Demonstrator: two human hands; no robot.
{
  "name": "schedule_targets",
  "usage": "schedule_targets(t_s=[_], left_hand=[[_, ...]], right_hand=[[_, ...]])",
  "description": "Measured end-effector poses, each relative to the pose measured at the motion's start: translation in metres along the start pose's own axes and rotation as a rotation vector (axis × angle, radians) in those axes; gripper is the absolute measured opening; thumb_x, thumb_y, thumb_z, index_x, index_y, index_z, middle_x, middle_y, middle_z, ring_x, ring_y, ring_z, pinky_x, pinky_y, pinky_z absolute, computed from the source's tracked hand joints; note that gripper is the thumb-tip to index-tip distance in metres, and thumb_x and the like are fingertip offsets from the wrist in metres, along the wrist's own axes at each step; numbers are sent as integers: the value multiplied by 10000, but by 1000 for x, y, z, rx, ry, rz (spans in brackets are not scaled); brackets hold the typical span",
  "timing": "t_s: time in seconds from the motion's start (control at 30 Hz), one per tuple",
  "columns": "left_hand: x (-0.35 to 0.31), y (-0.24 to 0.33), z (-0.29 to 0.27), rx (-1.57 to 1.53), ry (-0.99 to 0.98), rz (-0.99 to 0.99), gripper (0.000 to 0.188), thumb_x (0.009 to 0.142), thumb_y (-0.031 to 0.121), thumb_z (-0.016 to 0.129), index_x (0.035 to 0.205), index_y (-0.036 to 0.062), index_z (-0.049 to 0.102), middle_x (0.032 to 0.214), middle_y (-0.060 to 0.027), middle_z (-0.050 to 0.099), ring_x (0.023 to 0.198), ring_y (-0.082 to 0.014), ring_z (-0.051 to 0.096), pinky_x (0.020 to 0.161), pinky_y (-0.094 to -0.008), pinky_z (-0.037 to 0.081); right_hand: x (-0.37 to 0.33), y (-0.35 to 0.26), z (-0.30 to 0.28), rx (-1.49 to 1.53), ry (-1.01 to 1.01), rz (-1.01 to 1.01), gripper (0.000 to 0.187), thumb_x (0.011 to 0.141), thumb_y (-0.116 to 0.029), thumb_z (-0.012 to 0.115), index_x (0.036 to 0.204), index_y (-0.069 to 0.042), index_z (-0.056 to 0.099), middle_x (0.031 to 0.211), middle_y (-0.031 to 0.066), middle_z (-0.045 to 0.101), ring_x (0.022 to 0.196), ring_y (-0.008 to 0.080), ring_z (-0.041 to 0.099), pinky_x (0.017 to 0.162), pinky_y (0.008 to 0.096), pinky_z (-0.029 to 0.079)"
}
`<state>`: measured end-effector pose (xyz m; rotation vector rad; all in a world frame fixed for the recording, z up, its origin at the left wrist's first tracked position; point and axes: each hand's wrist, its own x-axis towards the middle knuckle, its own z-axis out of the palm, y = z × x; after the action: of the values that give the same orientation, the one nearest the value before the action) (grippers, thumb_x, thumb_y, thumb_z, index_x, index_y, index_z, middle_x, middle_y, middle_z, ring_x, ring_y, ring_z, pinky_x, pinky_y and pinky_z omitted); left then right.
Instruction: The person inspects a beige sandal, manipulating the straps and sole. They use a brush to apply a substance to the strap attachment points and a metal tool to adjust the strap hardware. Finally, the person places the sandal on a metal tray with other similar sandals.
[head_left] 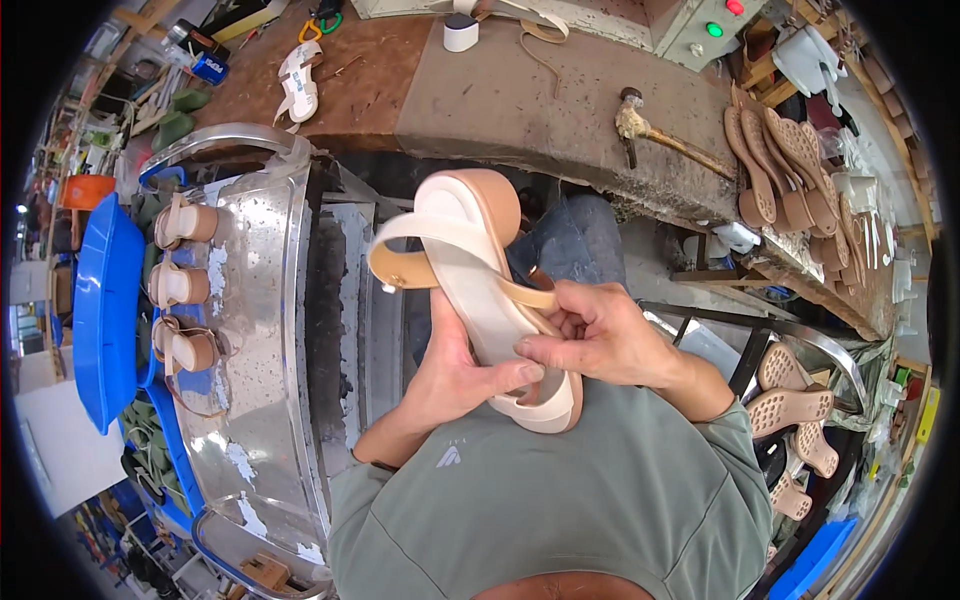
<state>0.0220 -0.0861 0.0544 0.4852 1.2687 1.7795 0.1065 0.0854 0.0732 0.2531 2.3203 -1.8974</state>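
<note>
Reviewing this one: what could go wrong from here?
The cream sandal with a tan block heel could get smudged, since the bare thumb of the left hand lies on its pale insole. Its cream strap bows outward and might catch. The wooden-handled metal hammer lies near the front edge of the grey-brown workbench and could be knocked off.

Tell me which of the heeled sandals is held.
The cream sandal, held by the left hand and right hand; the three other sandals rest untouched on the metal surface at left.
</note>
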Motion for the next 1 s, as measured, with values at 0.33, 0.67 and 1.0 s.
schedule_targets(t_s=[0.33, 0.67, 1.0], left_hand=[[7, 16, 22, 20, 19, -82, 682, 719, 10, 737, 1196, 46, 252, 1076, -111, 502, 930, -174, 580, 778, -307, 514], [11, 14, 33, 60, 41, -106, 761, 717, -19, 720, 1264, 38, 195, 1142, -134, 464, 966, -184, 574, 774, -310, 520], [13, 16, 42, 77, 45, -109, 753, 735, -69, 677, 1264, 40, 153, 1130, -158, 477, 896, -197, 609, 726, -309, 532]], right_hand=[[-18, 15, -24, 577, -121, 129, 242, 871, -167, 637, 1009, 31, 642, 736, 42, 637, 638, 63, 558, 550, 202, 457], [-34, 7, -56, 212, -249, 82, 151, 813, -95, 663, 880, 41, 655, 656, 36, 638, 580, 29, 556, 489, 194, 431], [-45, 1, -42, -279, -17, -364, 118, 713, -3, 613, 733, 13, 498, 589, 100, 516, 492, 265, 533, 435, 341, 424]])
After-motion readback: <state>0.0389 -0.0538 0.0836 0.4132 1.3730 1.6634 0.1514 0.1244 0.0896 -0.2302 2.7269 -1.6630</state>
